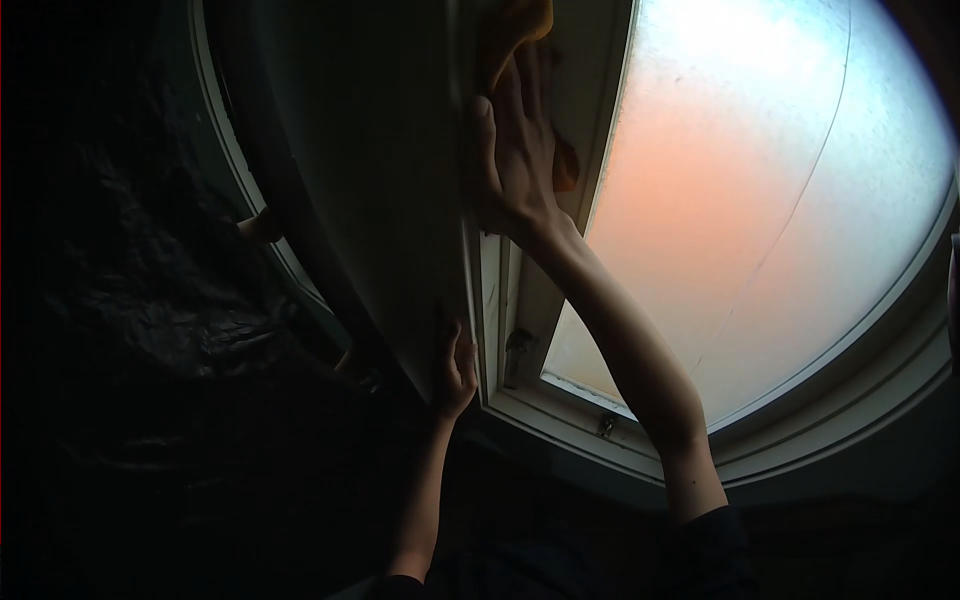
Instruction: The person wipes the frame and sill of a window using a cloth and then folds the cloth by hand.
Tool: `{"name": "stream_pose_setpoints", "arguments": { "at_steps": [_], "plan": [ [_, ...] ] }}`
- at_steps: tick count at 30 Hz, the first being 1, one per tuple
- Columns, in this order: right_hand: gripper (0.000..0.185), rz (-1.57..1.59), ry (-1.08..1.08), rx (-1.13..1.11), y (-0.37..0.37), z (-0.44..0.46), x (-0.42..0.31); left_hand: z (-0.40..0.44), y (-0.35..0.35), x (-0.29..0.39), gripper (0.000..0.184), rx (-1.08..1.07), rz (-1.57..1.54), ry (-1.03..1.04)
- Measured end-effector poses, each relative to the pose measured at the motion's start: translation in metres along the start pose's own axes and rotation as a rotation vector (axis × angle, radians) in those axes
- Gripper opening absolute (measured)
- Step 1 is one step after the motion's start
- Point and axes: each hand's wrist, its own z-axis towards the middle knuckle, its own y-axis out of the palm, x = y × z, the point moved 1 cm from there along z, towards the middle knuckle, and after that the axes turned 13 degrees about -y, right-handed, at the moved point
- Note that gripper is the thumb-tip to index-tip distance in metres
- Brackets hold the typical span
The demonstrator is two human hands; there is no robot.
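Head view: cloth (522, 25) is pressed against the window frame (592, 95) by the open right hand (520, 150); at the panel (370, 180), left hand's (456, 382) grip is unclear.

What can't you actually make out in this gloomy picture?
Head view:
- The right hand's palm, turned away, and part of the orange cloth, behind that hand.
- The left hand's grip, lost in shadow by the panel.

Also head view:
- Anything beyond the cloudy pane, blurred into glow.
- What the wrinkled dark surface is: too dark.
- Upper arms, cut off or lost in darkness below.
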Motion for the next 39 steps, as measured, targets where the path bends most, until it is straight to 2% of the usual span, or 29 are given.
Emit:
{"name": "stream_pose_setpoints", "arguments": {
  "at_steps": [2, 3, 5, 6, 8, 12, 14, 15, 17, 20, 22, 24, 26, 27, 28, 31, 32, 34, 35, 37, 39],
  "plan": [
    [0.061, -0.008, 0.148, 0.036, 0.011, -0.008, -0.007, -0.001, 0.000, 0.000, 0.049, 0.022, 0.011, 0.010],
    [0.061, 0.003, 0.164, 0.033, 0.010, -0.013, -0.011, -0.001, 0.000, 0.001, 0.049, 0.002, 0.005, -0.011],
    [0.066, -0.130, 0.022, -0.063, 0.003, -0.024, -0.019, -0.001, -0.001, 0.004, 0.049, -0.027, 0.005, -0.042],
    [0.066, -0.129, 0.026, -0.061, -0.001, -0.029, -0.018, 0.001, -0.002, 0.006, 0.049, 0.007, 0.043, 0.004],
    [0.066, 0.108, 0.084, -0.047, -0.005, -0.036, -0.017, 0.001, 0.001, 0.005, 0.048, 0.046, 0.074, 0.042],
    [0.067, 0.060, 0.204, -0.010, 0.005, -0.053, -0.045, -0.002, -0.002, 0.008, 0.049, 0.060, 0.046, 0.050],
    [0.070, -0.010, 0.062, -0.191, 0.002, -0.071, -0.046, -0.002, 0.000, 0.009, 0.048, 0.049, 0.041, 0.031],
    [0.070, -0.022, 0.066, -0.186, 0.000, -0.077, -0.045, -0.001, 0.001, 0.005, 0.048, 0.047, 0.047, 0.039],
    [0.071, 0.174, 0.280, -0.151, 0.001, -0.087, -0.047, -0.003, -0.001, 0.004, 0.048, 0.051, 0.054, 0.032],
    [0.072, 0.052, 0.277, -0.117, 0.016, -0.100, -0.071, 0.000, -0.006, 0.010, 0.047, 0.032, 0.031, 0.035],
    [0.072, 0.037, 0.227, -0.199, 0.008, -0.115, -0.068, 0.006, -0.006, 0.019, 0.046, -0.057, -0.085, -0.106],
    [0.072, 0.016, 0.178, -0.282, 0.008, -0.122, -0.071, 0.009, -0.010, 0.023, 0.046, -0.080, -0.081, -0.103],
    [0.071, 0.208, 0.450, -0.155, 0.013, -0.129, -0.078, 0.004, -0.015, 0.022, 0.046, -0.105, -0.072, -0.102],
    [0.070, 0.202, 0.526, -0.083, 0.019, -0.132, -0.086, 0.003, -0.014, 0.021, 0.046, -0.077, -0.064, -0.091],
    [0.070, 0.201, 0.530, -0.082, 0.016, -0.138, -0.084, 0.005, -0.006, 0.021, 0.046, -0.046, -0.058, -0.077],
    [0.067, 0.059, 0.343, -0.309, 0.009, -0.155, -0.095, 0.007, -0.005, 0.025, 0.049, -0.088, -0.082, -0.103],
    [0.067, 0.054, 0.342, -0.304, 0.007, -0.162, -0.092, 0.008, -0.006, 0.025, 0.050, -0.115, -0.090, -0.114],
    [0.061, 0.286, 0.534, -0.237, 0.008, -0.179, -0.089, 0.008, -0.009, 0.025, 0.053, -0.164, -0.106, -0.145],
    [0.061, 0.286, 0.540, -0.236, 0.010, -0.177, -0.096, 0.005, -0.012, 0.025, 0.055, -0.192, -0.114, -0.167],
    [0.054, 0.226, 0.673, -0.091, 0.017, -0.172, -0.109, 0.007, -0.016, 0.026, 0.058, -0.237, -0.130, -0.201],
    [0.053, 0.191, 0.611, -0.177, 0.016, -0.185, -0.117, 0.010, -0.017, 0.026, 0.061, -0.279, -0.148, -0.235]
  ]
}}
